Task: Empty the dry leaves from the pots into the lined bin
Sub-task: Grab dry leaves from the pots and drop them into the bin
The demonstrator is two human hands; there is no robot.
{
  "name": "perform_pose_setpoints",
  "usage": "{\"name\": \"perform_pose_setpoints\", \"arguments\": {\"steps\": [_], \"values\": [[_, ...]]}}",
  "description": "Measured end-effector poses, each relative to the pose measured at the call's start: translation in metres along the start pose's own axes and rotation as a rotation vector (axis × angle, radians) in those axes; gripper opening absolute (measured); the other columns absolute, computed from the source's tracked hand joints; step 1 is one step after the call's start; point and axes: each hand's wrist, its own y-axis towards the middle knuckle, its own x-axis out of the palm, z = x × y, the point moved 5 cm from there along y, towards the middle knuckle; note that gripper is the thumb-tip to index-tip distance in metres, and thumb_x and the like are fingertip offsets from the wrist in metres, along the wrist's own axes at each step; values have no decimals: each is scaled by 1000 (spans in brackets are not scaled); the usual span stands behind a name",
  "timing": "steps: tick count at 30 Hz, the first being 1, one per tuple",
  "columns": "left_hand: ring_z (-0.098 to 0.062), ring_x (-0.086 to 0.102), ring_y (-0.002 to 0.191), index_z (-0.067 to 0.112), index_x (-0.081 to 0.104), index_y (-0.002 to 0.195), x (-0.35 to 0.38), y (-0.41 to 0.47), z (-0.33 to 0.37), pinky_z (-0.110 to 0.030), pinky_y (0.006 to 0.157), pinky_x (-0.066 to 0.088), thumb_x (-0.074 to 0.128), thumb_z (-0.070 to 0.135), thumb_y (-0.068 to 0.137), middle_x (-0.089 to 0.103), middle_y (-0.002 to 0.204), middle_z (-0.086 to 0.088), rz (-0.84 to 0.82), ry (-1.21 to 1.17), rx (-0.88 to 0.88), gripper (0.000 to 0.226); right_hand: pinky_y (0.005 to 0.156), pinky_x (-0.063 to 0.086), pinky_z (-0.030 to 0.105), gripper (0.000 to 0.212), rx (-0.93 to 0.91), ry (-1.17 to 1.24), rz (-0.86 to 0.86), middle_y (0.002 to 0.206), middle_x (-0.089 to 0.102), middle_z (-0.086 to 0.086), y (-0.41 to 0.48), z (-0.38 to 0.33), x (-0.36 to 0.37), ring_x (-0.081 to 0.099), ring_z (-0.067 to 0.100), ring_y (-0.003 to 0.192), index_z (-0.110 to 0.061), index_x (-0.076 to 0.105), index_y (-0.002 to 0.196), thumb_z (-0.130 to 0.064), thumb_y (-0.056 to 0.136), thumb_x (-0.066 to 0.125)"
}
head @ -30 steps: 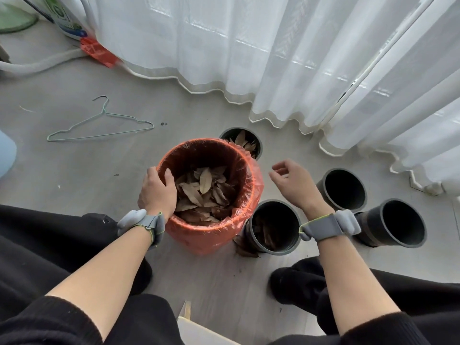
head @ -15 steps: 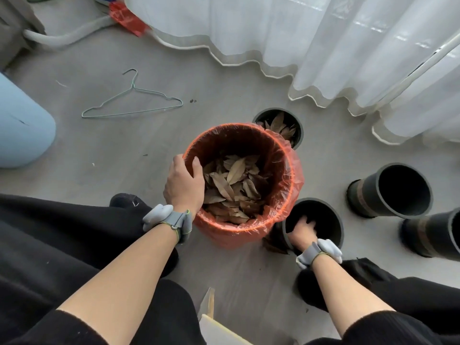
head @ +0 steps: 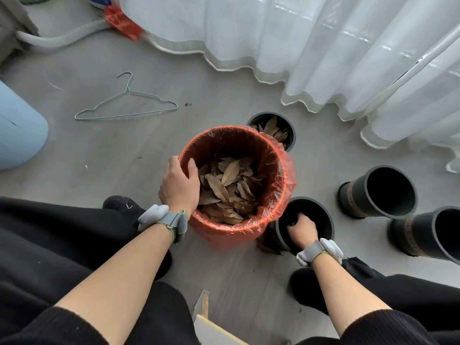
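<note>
I read the lined bin (head: pixel 281 175) as translucent orange-red, the dry leaves (head: pixel 230 170) tan-brown, the pots (head: pixel 358 202) dark grey with brownish bands, the hanger (head: pixel 139 115) pale green, the floor (head: pixel 112 155) grey wood-grain, and the curtain (head: pixel 298 46) sheer white.

text legible: none | near tilted pot (head: pixel 375 192), tan band (head: pixel 353 195) round its wall: marks too blurred to read | far-right tilted pot (head: pixel 428 235), tan band: faint lettering, illegible | red wrapper (head: pixel 122 23) by the curtain (head: pixel 273 33): print too small to read
</note>
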Motion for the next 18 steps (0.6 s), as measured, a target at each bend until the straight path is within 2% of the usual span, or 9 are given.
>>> {"name": "perform_pose_setpoints", "arguments": {"steps": [2, 4, 6, 9, 13, 18], "values": [[-29, 53, 81, 16, 46, 110, 0, 0, 0, -35, 67, 33, 38, 47, 99, 61, 103, -8, -7, 1, 1, 35, 81, 48, 32, 28, -7, 75, -22, 109, 69, 17, -3, 4, -12, 64, 37, 103, -8, 65, 112, -13, 85, 60], [-36, 57, 90, 15, 46, 112, 0, 1, 1, -36, 68, 34, 37, 47, 99, 61, 106, -10, -13, 1, 3, 36, 79, 57, 39, 24, 7, 202, -79, 105, 69, 17, -6, 7, -22, 67, 35, 94, -7, 64, 108, -9, 84, 64], [-38, 58, 93, 14, 46, 114, 1, 1, 0, -36, 69, 36, 37, 47, 99, 61, 109, -11, -15, -3, 7, 37, 69, 61, 45, 16, 57, 412, -164, 104, 66, 17, -13, 11, -31, 67, 31, 87, -9, 63, 99, -3, 84, 68], [-40, 57, 94, 12, 45, 115, 1, 1, 0, -38, 70, 36, 37, 46, 99, 61, 109, -14, -17, -2, 19, 39, 58, 61, 38, 17, 94, 621, -255, 99, 60, 12, -23, 11, -49, 62, 24, 86, -12, 61, 91, 2, 85, 69], [-42, 57, 96, 12, 45, 117, 2, 0, -3, -39, 71, 36, 36, 47, 99, 61, 111, -16, -18, 3, 17, 41, 62, 61, 38, 17, 87, 713, -351, 83, 54, 10, -37, 8, -73, 56, 19, 74, -9, 62, 99, 1, 86, 68], [-44, 57, 95, 11, 44, 115, 2, -1, -2, -40, 71, 37, 36, 47, 98, 60, 109, -20, -19, -10, 34, 41, 68, 61, 41, 22, 100, 836, -364, 108, 62, 15, -50, 5, -90, 62, 27, 101, -5, 61, 108, 2, 88, 65]]}}
